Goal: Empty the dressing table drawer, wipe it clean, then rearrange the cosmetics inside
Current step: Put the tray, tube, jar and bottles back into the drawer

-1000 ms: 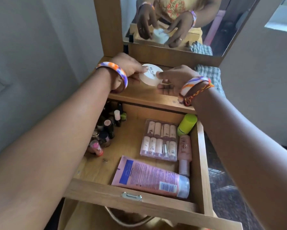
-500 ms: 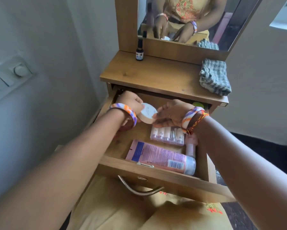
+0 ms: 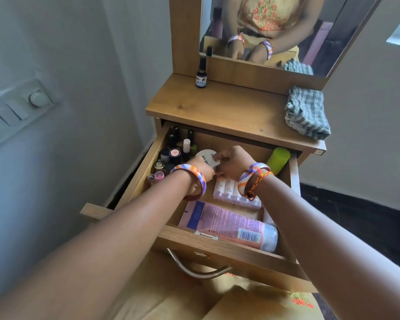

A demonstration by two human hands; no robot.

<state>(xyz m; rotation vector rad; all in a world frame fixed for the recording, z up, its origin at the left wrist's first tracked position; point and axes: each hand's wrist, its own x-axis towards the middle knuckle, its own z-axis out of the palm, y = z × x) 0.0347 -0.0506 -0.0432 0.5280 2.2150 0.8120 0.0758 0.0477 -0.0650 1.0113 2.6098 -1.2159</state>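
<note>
Wooden drawer (image 3: 229, 248) pulled out from under the dressing table top (image 3: 217, 112), full of cosmetics. Both hands are inside it, over the back half. Left hand (image 3: 200, 167) and right hand (image 3: 232, 163) both hold a round white tub (image 3: 206, 159) with dark print on its lid; fingers of each curl round its edge, left from the near-left side, right from the right side. The tub is tilted, lid facing the camera, just beside the cluster of nail polish bottles (image 3: 173, 155) standing in the back-left corner. Can't tell if the tub touches the drawer floor.

Clear plastic case of small white vials (image 3: 231, 192) lies mid-drawer, partly under the right wrist. Pink tube (image 3: 229, 225) lies flat along the front wall, cap end to the right. Green bottle (image 3: 278, 159) sits in the back-right corner, partly under the table top. A pale bottle by the right wall is mostly hidden by the right forearm. Metal handle (image 3: 194, 269) hangs on the drawer front.

On the table top: small dark bottle (image 3: 201, 72) upright at the back left against the mirror frame, folded checked cloth (image 3: 306, 114) at the right edge. Mirror (image 3: 275, 28) reflects the person's arms and yellow embroidered top. Striped bangles on both wrists, red-yellow thread on the right. Switch panel (image 3: 18, 109) on the left wall.
</note>
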